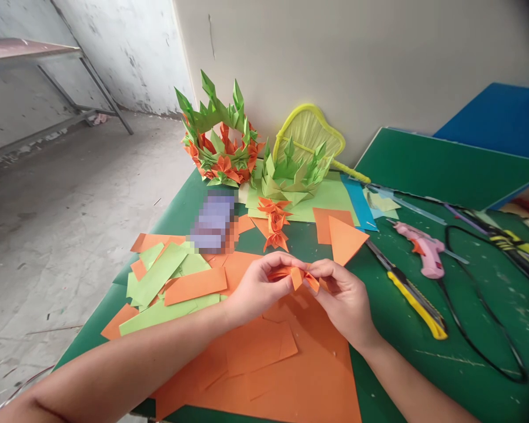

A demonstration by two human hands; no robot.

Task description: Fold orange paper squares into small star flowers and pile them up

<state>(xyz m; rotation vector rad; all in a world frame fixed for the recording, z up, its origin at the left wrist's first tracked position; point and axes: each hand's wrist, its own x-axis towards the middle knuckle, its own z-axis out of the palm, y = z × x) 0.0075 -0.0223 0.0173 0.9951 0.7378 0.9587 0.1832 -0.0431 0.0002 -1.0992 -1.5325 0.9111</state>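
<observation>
The flower [303, 278] is held above the orange sheets [317, 364], its folded orange paper pinched between the fingertips of the left hand [264, 285] and the right hand [344, 296]. Three orange blooms [275, 223] sit in a row just beyond, near the green crown [293, 176]. The glue gun [424, 249] and yellow cutter [417, 302] lie to the right on the green table [383, 376].

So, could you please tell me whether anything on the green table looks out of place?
Nothing looks damaged; only the orange and light-green paper scraps stand out, heaped untidily at mixed angles on the left of the green table.
</observation>
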